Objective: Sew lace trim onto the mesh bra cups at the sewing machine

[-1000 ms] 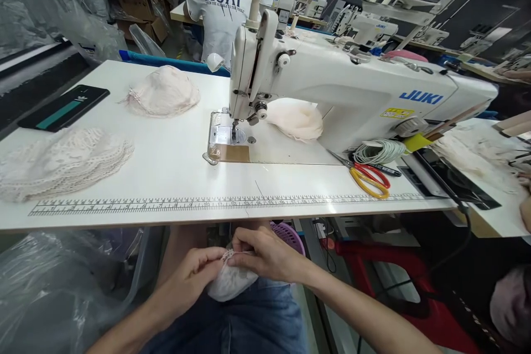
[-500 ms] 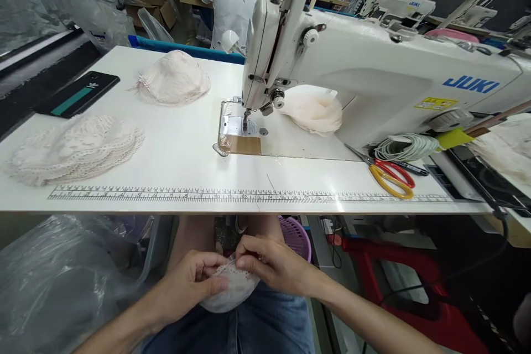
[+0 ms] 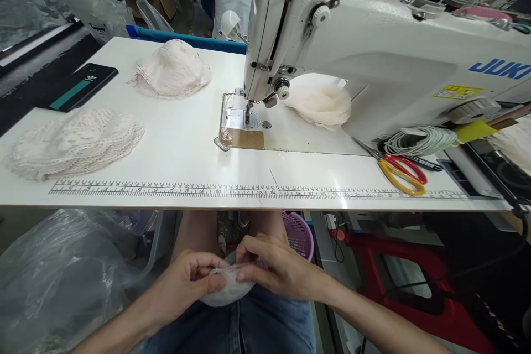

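Note:
A white rounded fabric cup (image 3: 228, 292), thin and partly sheer, is held low over my lap, below the table's front edge. My left hand (image 3: 198, 279) pinches its left side between thumb and fingers. Its right side and upper edge are gripped by my right hand (image 3: 265, 265), thumb on top and fingers curled behind. Both thumbs lie close to the cup's upper edge. On the table at left rests a stack of lace cups (image 3: 78, 144), and behind it a pale pink pile of cups (image 3: 173, 71).
A sewing machine (image 3: 332, 55) stands on the table, with a cream fabric piece (image 3: 321, 102) under its arm. Scissors (image 3: 400, 174) and coiled cord (image 3: 421, 141) lie at right. A ruler strip (image 3: 207, 191) lines the front edge. A phone-like black item (image 3: 85, 87) lies at left. Another person (image 3: 232, 0) is beyond.
The cup has tilted between my hands, so its lace edge shows less and its upper rim now looks folded. My view has shifted slightly down. Both hands keep their hold.

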Demonstrator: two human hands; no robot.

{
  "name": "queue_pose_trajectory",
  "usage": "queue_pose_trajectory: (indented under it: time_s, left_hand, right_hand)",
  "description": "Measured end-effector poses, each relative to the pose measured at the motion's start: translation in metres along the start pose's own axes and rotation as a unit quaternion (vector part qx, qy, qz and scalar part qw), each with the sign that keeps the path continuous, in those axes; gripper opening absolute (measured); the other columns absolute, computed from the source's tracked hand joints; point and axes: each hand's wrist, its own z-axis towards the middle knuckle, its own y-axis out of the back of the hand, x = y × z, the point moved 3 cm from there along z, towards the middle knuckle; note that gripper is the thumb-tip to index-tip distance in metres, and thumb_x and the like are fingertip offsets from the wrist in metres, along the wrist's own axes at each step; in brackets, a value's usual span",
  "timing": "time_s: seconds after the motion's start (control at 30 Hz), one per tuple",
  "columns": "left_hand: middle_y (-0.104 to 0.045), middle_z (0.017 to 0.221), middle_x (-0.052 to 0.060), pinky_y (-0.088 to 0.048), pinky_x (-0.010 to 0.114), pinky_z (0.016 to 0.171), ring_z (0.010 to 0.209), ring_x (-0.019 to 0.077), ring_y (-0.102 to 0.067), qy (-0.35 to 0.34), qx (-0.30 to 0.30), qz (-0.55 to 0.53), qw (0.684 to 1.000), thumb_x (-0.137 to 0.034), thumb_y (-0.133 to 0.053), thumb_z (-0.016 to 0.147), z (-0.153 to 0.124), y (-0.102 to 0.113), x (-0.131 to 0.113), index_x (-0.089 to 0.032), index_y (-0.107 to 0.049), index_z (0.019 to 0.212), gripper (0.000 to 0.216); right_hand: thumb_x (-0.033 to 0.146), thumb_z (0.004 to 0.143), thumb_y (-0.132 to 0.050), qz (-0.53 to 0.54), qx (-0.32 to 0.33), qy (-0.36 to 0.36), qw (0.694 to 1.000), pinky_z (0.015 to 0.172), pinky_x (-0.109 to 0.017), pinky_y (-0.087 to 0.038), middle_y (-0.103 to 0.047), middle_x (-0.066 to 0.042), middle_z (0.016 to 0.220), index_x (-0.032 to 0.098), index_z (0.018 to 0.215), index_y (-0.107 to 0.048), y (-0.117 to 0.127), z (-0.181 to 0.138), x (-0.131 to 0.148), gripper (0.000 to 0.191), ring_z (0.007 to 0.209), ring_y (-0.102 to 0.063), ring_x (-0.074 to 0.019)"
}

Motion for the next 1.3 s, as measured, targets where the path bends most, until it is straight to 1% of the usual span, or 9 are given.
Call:
queue_pose_trajectory:
  time_s: [0.1, 0.27, 0.37, 0.5, 0.6, 0.73, 0.83, 1.0, 1.3]
  left_hand:
    - [-0.058, 0.065, 0.0, -0.03, 0.021, 0.056, 0.06, 0.0116, -0.044, 0.011, -0.009, 0.03, 0.999, -0.049, -0.067, 0.072, -0.002, 0.004, -0.002, -0.012, -0.069, 0.077, 0.038]
    - [-0.05, 0.062, -0.004, -0.026, 0.02, 0.055, 0.06, 0.0098, -0.038, 0.02, -0.005, 0.003, 1.0, -0.053, -0.066, 0.071, -0.002, 0.005, 0.001, -0.013, -0.059, 0.069, 0.04]
    - [-0.054, 0.064, -0.003, -0.028, 0.02, 0.055, 0.06, 0.0102, -0.042, 0.028, 0.013, -0.019, 0.999, -0.055, -0.066, 0.072, -0.004, 0.004, 0.004, -0.013, -0.059, 0.075, 0.042]
    - [-0.063, 0.077, 0.004, -0.036, 0.023, 0.061, 0.067, 0.0142, -0.051, 0.038, 0.036, -0.013, 0.999, -0.051, -0.064, 0.076, -0.008, 0.005, 0.0, -0.014, -0.065, 0.087, 0.038]
    - [-0.062, 0.076, 0.002, -0.035, 0.022, 0.06, 0.067, 0.0138, -0.05, 0.044, 0.045, 0.032, 0.998, -0.048, -0.063, 0.078, -0.01, 0.005, -0.006, -0.015, -0.068, 0.086, 0.034]
    - [-0.059, 0.071, 0.0, -0.033, 0.02, 0.059, 0.065, 0.0127, -0.046, 0.039, 0.031, 0.078, 0.996, -0.045, -0.062, 0.079, -0.011, 0.006, -0.009, -0.015, -0.069, 0.081, 0.031]
    - [-0.06, 0.074, 0.001, -0.034, 0.021, 0.06, 0.067, 0.014, -0.048, 0.041, 0.025, 0.071, 0.996, -0.047, -0.06, 0.079, -0.012, 0.008, -0.007, -0.015, -0.069, 0.083, 0.033]
    - [-0.061, 0.075, 0.001, -0.035, 0.022, 0.063, 0.071, 0.0154, -0.049, 0.04, 0.016, 0.117, 0.992, -0.044, -0.065, 0.075, -0.008, 0.013, -0.006, -0.016, -0.068, 0.083, 0.03]
    - [-0.061, 0.061, -0.001, -0.033, 0.02, 0.055, 0.059, 0.0132, -0.047, 0.025, -0.027, 0.132, 0.991, -0.041, -0.068, 0.071, 0.006, 0.009, 0.003, -0.014, -0.071, 0.071, 0.027]
  right_hand:
    - [0.032, 0.084, -0.062, 0.004, 0.026, 0.0, 1.0, 0.076, -0.024, -0.037, -0.061, -0.001, 0.092, 0.019, 0.099, -0.055, -0.002, -0.006, -0.004, 0.02, 0.085, -0.054, -0.015]
    - [0.012, 0.089, -0.044, -0.037, 0.005, 0.009, 0.999, 0.078, -0.027, -0.037, -0.06, -0.003, 0.089, 0.018, 0.097, -0.053, -0.006, -0.007, -0.006, 0.014, 0.084, -0.053, -0.0152]
    - [0.008, 0.088, -0.04, -0.062, -0.01, 0.019, 0.998, 0.079, -0.029, -0.036, -0.059, -0.004, 0.087, 0.017, 0.094, -0.053, -0.007, -0.005, -0.007, 0.017, 0.081, -0.052, -0.0154]
    - [0.003, 0.079, -0.044, -0.022, 0.004, 0.048, 0.999, 0.091, -0.035, -0.034, -0.055, -0.008, 0.11, 0.018, 0.112, -0.048, -0.005, -0.001, -0.006, 0.036, 0.103, -0.048, -0.0192]
    - [0.017, 0.078, -0.06, 0.058, 0.07, 0.091, 0.992, 0.093, -0.033, -0.034, -0.053, -0.009, 0.12, 0.019, 0.128, -0.04, -0.003, 0.005, -0.002, 0.053, 0.11, -0.048, -0.0199]
    - [0.033, 0.072, -0.072, 0.062, 0.11, 0.05, 0.991, 0.08, -0.026, -0.039, -0.063, -0.002, 0.087, 0.017, 0.103, -0.059, -0.006, 0.016, -0.007, 0.037, 0.08, -0.057, -0.0148]
    - [0.036, 0.075, -0.069, 0.095, 0.122, 0.026, 0.988, 0.063, -0.02, -0.038, -0.056, 0.003, 0.067, 0.015, 0.083, -0.062, -0.011, 0.018, -0.015, 0.023, 0.063, -0.053, -0.01]
    - [0.041, 0.076, -0.067, 0.162, 0.115, 0.026, 0.98, 0.052, -0.017, -0.033, -0.053, 0.004, 0.068, 0.014, 0.079, -0.062, -0.015, 0.013, -0.026, 0.027, 0.061, -0.049, -0.0078]
    - [0.041, 0.075, -0.069, 0.254, 0.09, 0.013, 0.963, 0.061, -0.018, -0.041, -0.052, 0.002, 0.076, 0.013, 0.079, -0.065, -0.011, 0.013, -0.028, 0.029, 0.07, -0.053, -0.0096]
